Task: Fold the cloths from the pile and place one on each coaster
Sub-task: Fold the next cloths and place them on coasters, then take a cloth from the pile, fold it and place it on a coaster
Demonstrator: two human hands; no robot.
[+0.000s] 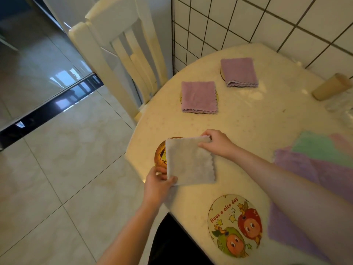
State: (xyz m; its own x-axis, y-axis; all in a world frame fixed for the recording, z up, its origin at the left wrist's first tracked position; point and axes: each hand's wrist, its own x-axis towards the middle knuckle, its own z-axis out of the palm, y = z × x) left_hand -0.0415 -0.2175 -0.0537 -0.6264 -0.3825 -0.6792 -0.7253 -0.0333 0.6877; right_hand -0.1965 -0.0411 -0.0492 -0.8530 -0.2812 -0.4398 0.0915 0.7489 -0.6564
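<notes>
A folded grey cloth lies over an orange coaster near the table's left edge. My left hand pinches its near left corner. My right hand pinches its far right corner. Two folded purple cloths each cover a coaster further back. A bare round coaster with cartoon fruit and "Have a nice day" sits near the front edge. The pile of unfolded cloths, purple, green and pink, lies at the right, partly behind my right forearm.
The cream table stands against a white tiled wall. A cream chair is pushed in at the far left. A beige bottle and clear plastic lie at the back right. Glossy tiled floor spreads to the left.
</notes>
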